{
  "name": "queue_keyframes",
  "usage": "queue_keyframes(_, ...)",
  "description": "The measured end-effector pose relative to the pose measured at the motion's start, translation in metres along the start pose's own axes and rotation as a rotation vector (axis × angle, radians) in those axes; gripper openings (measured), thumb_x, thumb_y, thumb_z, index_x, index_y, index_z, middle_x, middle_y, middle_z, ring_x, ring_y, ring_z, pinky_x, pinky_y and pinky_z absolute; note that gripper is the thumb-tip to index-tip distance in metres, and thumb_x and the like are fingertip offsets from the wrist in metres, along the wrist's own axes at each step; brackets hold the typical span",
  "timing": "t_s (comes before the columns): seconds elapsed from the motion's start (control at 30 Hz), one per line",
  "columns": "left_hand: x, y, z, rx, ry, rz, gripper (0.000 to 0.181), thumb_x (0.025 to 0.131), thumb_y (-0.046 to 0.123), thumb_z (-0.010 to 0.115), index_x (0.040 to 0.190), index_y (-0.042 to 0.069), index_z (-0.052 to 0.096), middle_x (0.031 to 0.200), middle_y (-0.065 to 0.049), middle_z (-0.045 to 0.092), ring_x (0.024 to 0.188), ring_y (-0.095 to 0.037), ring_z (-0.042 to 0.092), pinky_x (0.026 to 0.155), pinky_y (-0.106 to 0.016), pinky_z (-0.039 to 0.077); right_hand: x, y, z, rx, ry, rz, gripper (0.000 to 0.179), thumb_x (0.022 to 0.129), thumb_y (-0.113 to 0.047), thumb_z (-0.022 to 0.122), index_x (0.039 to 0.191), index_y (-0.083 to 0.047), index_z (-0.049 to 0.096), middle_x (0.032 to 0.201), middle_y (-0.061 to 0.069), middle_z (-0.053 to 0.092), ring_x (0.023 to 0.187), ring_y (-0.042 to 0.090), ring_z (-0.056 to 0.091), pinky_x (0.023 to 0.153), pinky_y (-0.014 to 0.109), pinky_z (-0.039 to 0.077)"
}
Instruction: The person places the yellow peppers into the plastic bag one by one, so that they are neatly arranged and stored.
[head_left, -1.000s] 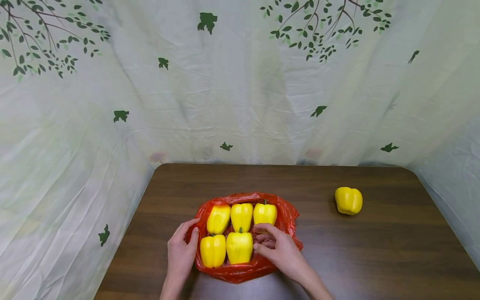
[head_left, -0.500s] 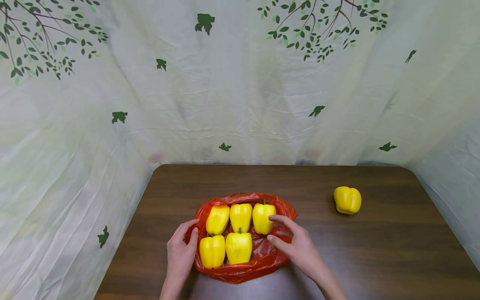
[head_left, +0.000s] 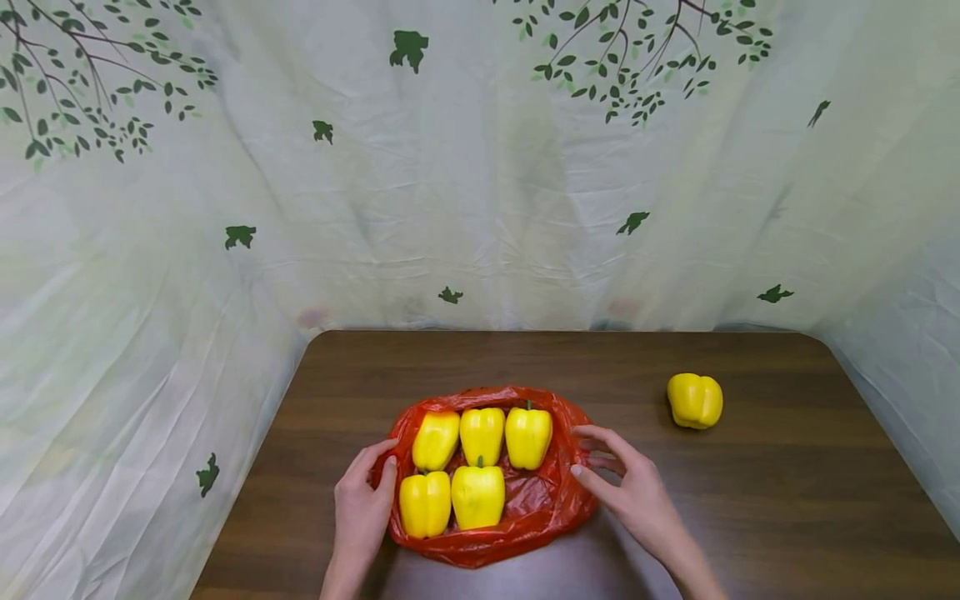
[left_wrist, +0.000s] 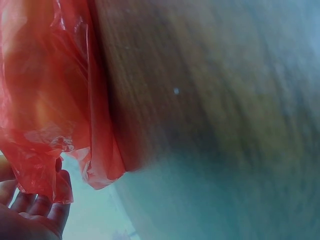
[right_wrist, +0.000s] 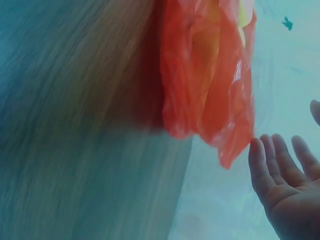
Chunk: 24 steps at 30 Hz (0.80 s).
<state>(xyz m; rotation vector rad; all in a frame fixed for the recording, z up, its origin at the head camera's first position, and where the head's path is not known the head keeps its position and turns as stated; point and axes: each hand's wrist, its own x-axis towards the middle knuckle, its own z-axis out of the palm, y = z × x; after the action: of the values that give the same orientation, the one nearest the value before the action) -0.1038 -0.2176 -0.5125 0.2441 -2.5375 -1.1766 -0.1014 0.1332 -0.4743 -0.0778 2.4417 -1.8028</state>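
Observation:
An open red plastic bag (head_left: pixel 525 540) lies on the table with several yellow bell peppers in it. Three stand in the far row, among them a bell pepper (head_left: pixel 528 438) at the right; two are in the near row, one a bell pepper (head_left: pixel 478 497) beside bare bag floor. My left hand (head_left: pixel 363 500) pinches the bag's left rim, and in the left wrist view the red plastic (left_wrist: pixel 37 172) passes between thumb and fingers. At the right rim my right hand (head_left: pixel 633 483) has its fingers spread; in the right wrist view the fingertips (right_wrist: pixel 256 145) meet or nearly meet the bag.
One more yellow bell pepper (head_left: pixel 695 401) lies on the brown wooden table (head_left: pixel 780 500), to the far right of the bag. Behind the table hangs a pale curtain (head_left: pixel 480 183) with leaf prints, and it also closes off both sides.
My right hand has moved right, from over the peppers to the bag's right rim, uncovering the far-right pepper and the bag floor. The left hand has stayed at the left rim.

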Motion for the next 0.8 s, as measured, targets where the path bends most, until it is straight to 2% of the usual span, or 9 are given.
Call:
queue_keyframes(0.2,0.0,0.001,0.0,-0.004,0.003,0.007,0.025,0.092,0.002,0.067,0.115,0.013,0.069,0.108,-0.001,0.067,0.089,-0.016,0.062,0.08,-0.018,0.052,0.0,0.009,-0.014,-0.072,0.063,-0.02,0.048,0.087,-0.029,0.076,0.131,-0.023,0.058,0.129,-0.001,0.06,0.113,0.026,0.06,0.092,0.041,0.053)
queue_keyframes(0.47,-0.001,0.003,-0.001,-0.001,-0.007,-0.006,0.025,0.092,0.003,0.067,0.115,0.013,0.069,0.109,-0.001,0.067,0.09,-0.016,0.062,0.082,-0.028,0.056,-0.001,0.024,-0.033,-0.173,0.114,-0.083,0.046,0.088,-0.038,0.074,0.13,-0.025,0.058,0.13,0.003,0.06,0.109,0.028,0.062,0.092,0.043,0.053)
queue_keyframes(0.6,-0.001,0.003,-0.001,0.0,-0.005,-0.005,0.025,0.092,0.002,0.067,0.115,0.013,0.069,0.109,-0.002,0.067,0.09,-0.016,0.062,0.083,-0.031,0.057,-0.001,0.031,-0.042,-0.22,0.143,-0.115,0.046,0.089,-0.037,0.073,0.13,-0.024,0.058,0.128,0.003,0.061,0.106,0.029,0.063,0.091,0.047,0.053)
queue_keyframes(0.8,-0.001,0.004,-0.002,-0.023,-0.019,-0.014,0.025,0.093,0.002,0.066,0.116,0.012,0.068,0.111,-0.003,0.066,0.093,-0.019,0.063,0.085,-0.042,0.057,0.0,0.04,-0.056,-0.302,0.174,-0.125,0.05,0.09,-0.039,0.071,0.134,-0.022,0.056,0.131,0.006,0.06,0.106,0.031,0.063,0.091,0.052,0.051)
